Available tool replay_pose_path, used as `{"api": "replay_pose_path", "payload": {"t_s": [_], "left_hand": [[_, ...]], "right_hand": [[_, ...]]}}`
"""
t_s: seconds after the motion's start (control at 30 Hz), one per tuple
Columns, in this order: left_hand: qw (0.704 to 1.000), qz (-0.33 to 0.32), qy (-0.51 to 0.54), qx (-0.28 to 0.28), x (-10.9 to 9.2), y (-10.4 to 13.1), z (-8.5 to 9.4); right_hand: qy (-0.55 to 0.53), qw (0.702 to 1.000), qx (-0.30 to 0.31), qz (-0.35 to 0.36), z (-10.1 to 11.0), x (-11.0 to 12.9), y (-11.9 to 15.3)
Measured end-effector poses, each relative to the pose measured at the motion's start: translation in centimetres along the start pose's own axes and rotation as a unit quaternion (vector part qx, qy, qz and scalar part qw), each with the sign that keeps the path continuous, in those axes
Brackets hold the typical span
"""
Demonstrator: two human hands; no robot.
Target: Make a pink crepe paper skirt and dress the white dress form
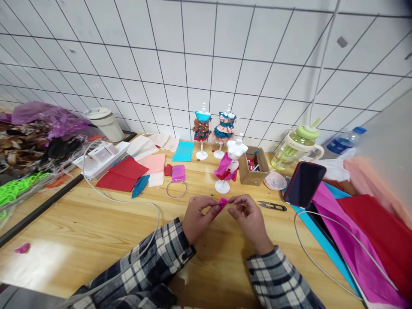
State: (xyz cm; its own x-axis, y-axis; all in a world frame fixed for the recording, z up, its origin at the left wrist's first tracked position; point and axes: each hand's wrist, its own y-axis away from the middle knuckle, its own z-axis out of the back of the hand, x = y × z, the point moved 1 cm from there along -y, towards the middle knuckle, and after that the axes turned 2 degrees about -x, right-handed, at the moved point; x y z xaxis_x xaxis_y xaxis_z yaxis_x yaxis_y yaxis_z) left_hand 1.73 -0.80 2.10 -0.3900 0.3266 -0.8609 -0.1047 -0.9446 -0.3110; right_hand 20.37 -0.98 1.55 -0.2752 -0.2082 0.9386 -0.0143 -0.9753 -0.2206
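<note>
My left hand (201, 215) pinches a small folded piece of magenta fabric (222, 203) between thumb and fingers, above the middle of the wooden table. Close by on the right, my right hand (246, 213) has its fingers curled, the fingertips at the fabric's right end; whether they grip it I cannot make out. Just behind the hands stands a white mini dress form (236, 150) with magenta and red cloth around its lower body. Thread snips (273, 206) lie to the right of my right hand.
Two dressed mini forms (202, 126) stand near the tiled wall. A cardboard box (254, 171), pink bowl (275, 181), phone (305, 184) and drink bottle (294, 148) are at right. Cloth pieces (122, 173), a metal ring (176, 189), and a power strip (101, 159) lie left. Cables cross both sides.
</note>
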Motion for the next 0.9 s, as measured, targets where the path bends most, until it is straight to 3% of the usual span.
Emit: {"api": "replay_pose_path", "payload": {"t_s": [0.07,0.13,0.2,0.3,0.37,0.43,0.5,0.57,0.63,0.73,0.9], "left_hand": [[0.997,0.057,0.045,-0.006,0.3,0.2,0.4],[0.988,0.119,0.099,0.008,0.6,0.4,0.6],[0.969,0.176,0.161,0.057,0.8,0.7,0.6],[0.940,0.226,0.229,0.110,1.1,1.1,0.2],[0.937,0.235,0.234,0.106,1.4,1.1,-0.1],[0.941,0.237,0.223,0.097,1.7,1.0,-0.3],[0.942,0.237,0.221,0.092,2.0,0.8,-0.4],[0.942,0.231,0.226,0.090,2.2,0.7,-0.4],[0.944,0.223,0.224,0.094,2.3,0.7,-0.4],[0.951,0.205,0.207,0.103,2.4,0.7,-0.5],[0.960,0.188,0.186,0.096,2.6,0.8,-0.8]], "right_hand": [[0.127,0.991,-0.014,0.034,2.8,-1.9,-0.8],[0.309,0.950,-0.034,0.042,5.8,-4.0,-1.4],[0.431,0.901,-0.029,0.029,8.2,-5.7,-1.6],[0.513,0.858,-0.009,0.006,9.7,-6.7,-1.4],[0.524,0.852,-0.004,0.004,9.3,-6.2,-1.3],[0.494,0.869,-0.013,0.006,8.0,-5.0,-1.0],[0.400,0.916,-0.024,-0.018,5.9,-3.7,-0.5],[0.276,0.959,0.021,-0.056,3.4,-2.5,0.2],[0.228,0.968,0.085,-0.064,1.1,-1.7,1.1],[0.154,0.980,0.127,-0.023,-0.8,-1.3,2.1],[0.114,0.984,0.136,-0.030,-0.5,-1.4,2.2]]}}
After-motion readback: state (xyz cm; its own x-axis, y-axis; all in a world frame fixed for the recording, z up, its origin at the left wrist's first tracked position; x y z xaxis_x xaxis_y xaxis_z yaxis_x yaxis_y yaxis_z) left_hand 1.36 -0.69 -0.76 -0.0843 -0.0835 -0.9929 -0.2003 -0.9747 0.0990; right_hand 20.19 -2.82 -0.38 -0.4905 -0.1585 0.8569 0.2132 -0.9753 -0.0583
